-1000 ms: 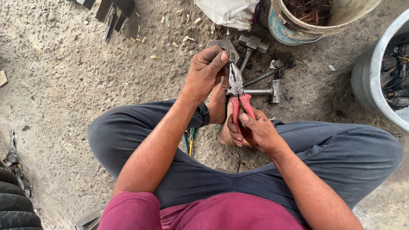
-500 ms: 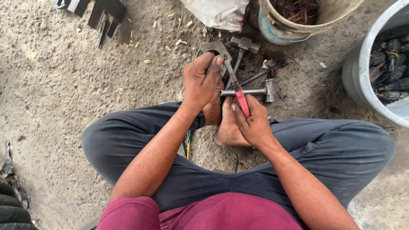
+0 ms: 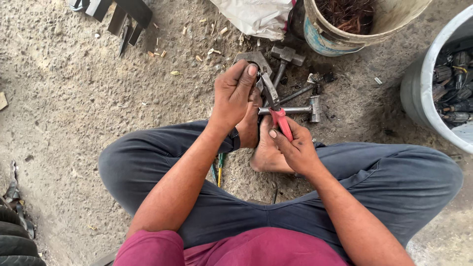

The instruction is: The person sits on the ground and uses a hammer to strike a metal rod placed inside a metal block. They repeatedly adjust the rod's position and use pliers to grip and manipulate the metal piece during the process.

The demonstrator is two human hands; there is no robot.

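Pliers [image 3: 274, 104] with red handles are being gripped by the right hand [image 3: 294, 148], fingers wrapped tight on the handles, metal head angled up and left. The head is being met by the left hand [image 3: 235, 93], which is curled closed over something small at the jaws; the piece itself is hidden, so what is being pinched cannot be told. Both hands are being held close together, just above the bare feet [image 3: 263, 148] of the person sitting cross-legged on the dirt ground [image 3: 74, 98]. 2 hammers [image 3: 288, 55] and other loose metal bits are lying just beyond the hands. A bucket [image 3: 340, 34] holding brownish wire scrap is sitting at the top, with a white bag [image 3: 256, 17] beside it. A grey tub [image 3: 423, 88] of dark parts is sitting at the right edge. Dark metal pieces [image 3: 123, 15] are lying at top left.
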